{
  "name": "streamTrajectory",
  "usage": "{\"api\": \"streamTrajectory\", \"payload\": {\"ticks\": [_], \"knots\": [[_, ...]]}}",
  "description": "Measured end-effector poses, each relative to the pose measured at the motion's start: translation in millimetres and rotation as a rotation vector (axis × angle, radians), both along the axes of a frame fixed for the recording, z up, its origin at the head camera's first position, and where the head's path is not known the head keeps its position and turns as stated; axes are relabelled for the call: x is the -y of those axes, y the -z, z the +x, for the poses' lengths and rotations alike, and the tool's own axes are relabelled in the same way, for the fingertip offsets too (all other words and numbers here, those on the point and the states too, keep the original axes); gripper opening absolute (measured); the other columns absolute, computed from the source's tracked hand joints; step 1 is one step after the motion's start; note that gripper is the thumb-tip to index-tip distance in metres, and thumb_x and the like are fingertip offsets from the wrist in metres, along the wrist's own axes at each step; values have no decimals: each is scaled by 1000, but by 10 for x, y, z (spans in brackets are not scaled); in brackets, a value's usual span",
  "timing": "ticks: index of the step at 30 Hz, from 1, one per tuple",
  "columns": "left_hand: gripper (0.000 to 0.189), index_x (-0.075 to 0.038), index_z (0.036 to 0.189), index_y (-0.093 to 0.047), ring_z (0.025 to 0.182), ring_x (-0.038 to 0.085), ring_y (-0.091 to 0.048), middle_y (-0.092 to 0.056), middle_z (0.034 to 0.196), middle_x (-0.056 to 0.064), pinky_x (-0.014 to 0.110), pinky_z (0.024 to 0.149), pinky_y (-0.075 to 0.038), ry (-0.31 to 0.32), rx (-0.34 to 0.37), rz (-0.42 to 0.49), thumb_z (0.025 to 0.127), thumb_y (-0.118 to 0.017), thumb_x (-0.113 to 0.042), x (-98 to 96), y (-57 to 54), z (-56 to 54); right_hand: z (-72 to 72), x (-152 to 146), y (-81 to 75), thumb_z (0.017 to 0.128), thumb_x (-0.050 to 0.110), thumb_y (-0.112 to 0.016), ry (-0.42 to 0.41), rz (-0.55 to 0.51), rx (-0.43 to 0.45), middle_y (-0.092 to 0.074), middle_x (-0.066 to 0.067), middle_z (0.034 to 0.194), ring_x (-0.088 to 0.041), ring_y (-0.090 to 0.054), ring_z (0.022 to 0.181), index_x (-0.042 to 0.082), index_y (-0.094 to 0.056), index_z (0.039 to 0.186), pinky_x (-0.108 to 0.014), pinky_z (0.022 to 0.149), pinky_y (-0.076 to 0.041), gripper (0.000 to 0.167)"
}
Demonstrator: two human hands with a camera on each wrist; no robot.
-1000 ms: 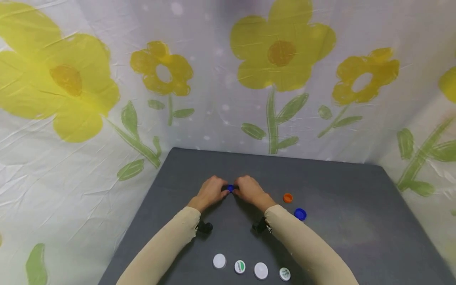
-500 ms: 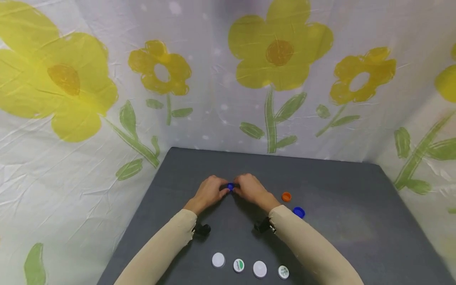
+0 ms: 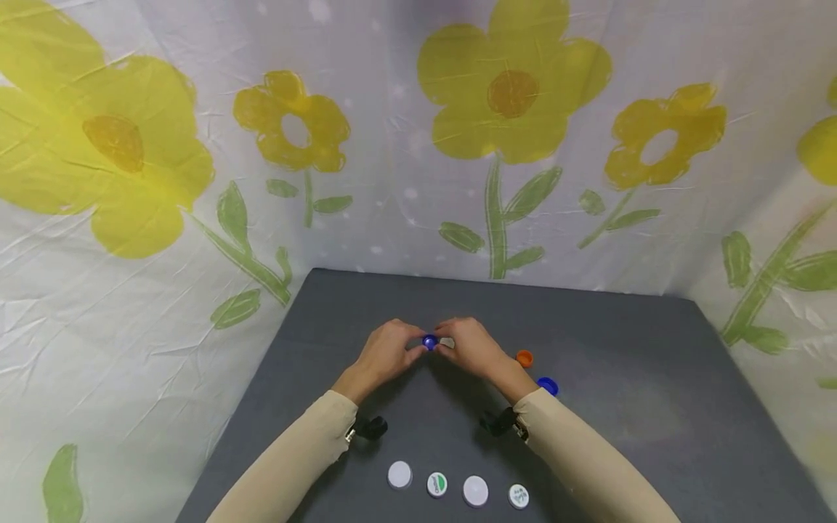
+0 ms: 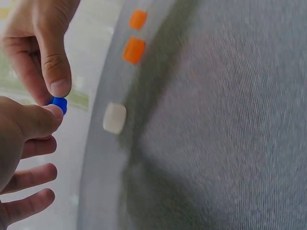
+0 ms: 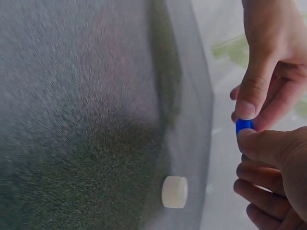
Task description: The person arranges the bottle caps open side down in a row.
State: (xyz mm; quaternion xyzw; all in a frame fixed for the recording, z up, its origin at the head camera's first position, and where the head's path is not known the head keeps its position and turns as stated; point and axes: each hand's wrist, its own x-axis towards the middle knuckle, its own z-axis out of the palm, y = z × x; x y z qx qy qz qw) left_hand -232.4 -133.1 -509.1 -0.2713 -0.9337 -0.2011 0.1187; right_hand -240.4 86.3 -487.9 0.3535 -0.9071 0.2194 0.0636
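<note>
Thumb and index finger of my left hand [image 3: 387, 350] pinch one side of a small blue bottle cap [image 3: 429, 341]. From the opposite side, the thumb and fingertips of my right hand [image 3: 476, 350] pinch the same cap. Its hollow side faces up in the head view. Both wrist views show the blue cap [image 4: 59, 104] held above the tabletop, mostly covered by fingertips. Behind the gap in my right fingers appears a white cap [image 3: 447, 343], which the right wrist view shows as a white cap [image 5: 174, 192] lying on the table.
An orange cap [image 3: 524, 358] and a larger blue cap [image 3: 547, 386] lie beside the right forearm. Several white caps, such as one white cap [image 3: 399, 474], form a row at the near side. A flowered curtain [image 3: 392, 181] hangs behind the grey table [image 3: 621, 349].
Both hands have shifted slightly right with the blue cap, and the right fingers have spread more. The white cap behind the right fingers has come into view.
</note>
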Motion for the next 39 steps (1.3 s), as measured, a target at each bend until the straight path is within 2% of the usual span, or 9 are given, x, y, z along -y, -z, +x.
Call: {"api": "streamTrajectory", "payload": {"ticks": [5, 10, 15, 24, 31, 36, 39], "knots": [[24, -14, 114, -86, 103, 24, -77, -85, 107, 1, 44, 90, -64, 35, -23, 0, 93, -90, -24, -46, -104, 127, 145, -101, -47, 95, 14, -85, -16, -24, -49, -83, -12, 118, -30, -80, 112, 4, -84, 116, -47, 96, -63, 23], [24, -13, 111, -86, 101, 24, -77, -85, 104, 1, 43, 88, -64, 86, -89, 16, 90, -92, -23, -92, -177, 245, 280, -181, -90, 93, 13, -87, -29, -44, -103, -84, -11, 115, -29, -80, 109, 4, -85, 114, -46, 94, -64, 22], [23, -15, 109, -86, 99, 21, -77, -85, 102, -1, 41, 84, -65, 118, -137, 3, 89, -93, -24, -122, -182, 352, 417, -247, -108, 92, 14, -89, -35, -42, -134, -84, -9, 115, -27, -81, 108, 5, -84, 115, -44, 92, -65, 25], [26, -14, 112, -85, 98, 20, -75, -84, 103, -1, 40, 84, -64, 150, -142, 29, 89, -93, -23, -180, -219, 597, 660, -340, -85, 92, 17, -90, -40, -94, -150, -84, -6, 115, -24, -80, 110, 7, -83, 119, -44, 93, -65, 30], [25, -14, 110, -85, 99, 19, -76, -84, 103, -1, 39, 85, -64, 187, -154, 41, 89, -93, -22, -212, -214, 732, 802, -406, -23, 91, 16, -90, -44, -128, -152, -83, -7, 117, -32, -78, 116, 6, -83, 117, -50, 99, -63, 29], [30, -13, 116, -84, 103, 18, -77, -84, 110, -1, 38, 89, -64, 196, -153, 51, 89, -93, -25, -214, -182, 808, 871, -452, 19, 90, 16, -90, -46, -189, -115, -83, -5, 114, -23, -80, 109, 8, -83, 117, -44, 93, -64, 29], [36, -11, 120, -82, 106, 18, -77, -84, 117, 1, 38, 91, -64, 217, -204, 75, 88, -94, -24, -206, -167, 845, 906, -497, 18, 91, 17, -88, -28, -237, -40, -84, -2, 112, -20, -80, 106, 10, -82, 117, -42, 91, -65, 28]]}}
